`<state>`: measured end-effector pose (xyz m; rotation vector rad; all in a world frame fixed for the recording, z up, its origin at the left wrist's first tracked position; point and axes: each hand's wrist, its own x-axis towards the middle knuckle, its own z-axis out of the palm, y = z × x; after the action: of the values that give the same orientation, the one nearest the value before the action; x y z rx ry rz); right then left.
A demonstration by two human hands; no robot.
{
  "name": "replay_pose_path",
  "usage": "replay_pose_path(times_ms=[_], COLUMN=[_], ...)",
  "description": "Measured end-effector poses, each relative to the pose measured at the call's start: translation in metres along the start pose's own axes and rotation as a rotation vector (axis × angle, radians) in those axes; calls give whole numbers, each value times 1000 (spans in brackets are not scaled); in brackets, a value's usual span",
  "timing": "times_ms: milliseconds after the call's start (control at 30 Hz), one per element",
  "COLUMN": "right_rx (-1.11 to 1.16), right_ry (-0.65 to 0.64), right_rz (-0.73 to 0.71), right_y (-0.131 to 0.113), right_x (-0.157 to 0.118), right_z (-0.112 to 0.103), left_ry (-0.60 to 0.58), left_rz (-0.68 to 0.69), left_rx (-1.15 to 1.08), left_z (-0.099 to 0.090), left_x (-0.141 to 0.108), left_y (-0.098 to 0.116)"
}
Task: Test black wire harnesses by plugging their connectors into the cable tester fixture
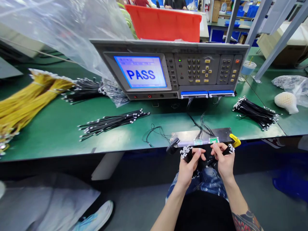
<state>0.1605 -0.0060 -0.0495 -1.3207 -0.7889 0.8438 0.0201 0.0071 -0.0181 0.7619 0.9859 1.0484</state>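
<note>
My left hand (pixel 189 165) is closed around a bunch of black cables whose white connectors (pixel 186 151) stick out above the fist. Its thumb and forefinger are pinched close to the table edge. My right hand (pixel 223 160) grips black cables too, with white connector ends (pixel 231 148) showing beside the knuckles. Its fingertips are just below a green circuit board (pixel 213 140). Left of that lies a second, paler board (pixel 198 141). Both boards sit on a metal plate (pixel 185 136) and are wired to a tester (pixel 168 48) whose screen (pixel 141 73) reads PASS.
Black cable bundles lie on the green table at left (pixel 108 124) and right (pixel 256 112). Yellow cables (pixel 31 96) cover the far left. Yellow (pixel 235 140) and black (pixel 172 146) clamps flank the plate. A red bin (pixel 166 24) stands behind. Another person's shoe (pixel 97 216) shows lower left.
</note>
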Motion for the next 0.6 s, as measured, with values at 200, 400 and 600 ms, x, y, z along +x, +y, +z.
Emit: replay_pose_path(times_ms=[200, 400, 600], right_rx=[50, 92, 84], right_ry=[36, 1, -19], right_rz=[7, 39, 42], right_y=[2, 0, 1], right_x=[-2, -1, -1], right_z=[5, 3, -1], left_ry=[110, 243, 336], left_rz=[81, 205, 250], left_rx=[41, 106, 78], left_z=[2, 8, 18], left_x=[8, 11, 8], left_y=[-4, -13, -22])
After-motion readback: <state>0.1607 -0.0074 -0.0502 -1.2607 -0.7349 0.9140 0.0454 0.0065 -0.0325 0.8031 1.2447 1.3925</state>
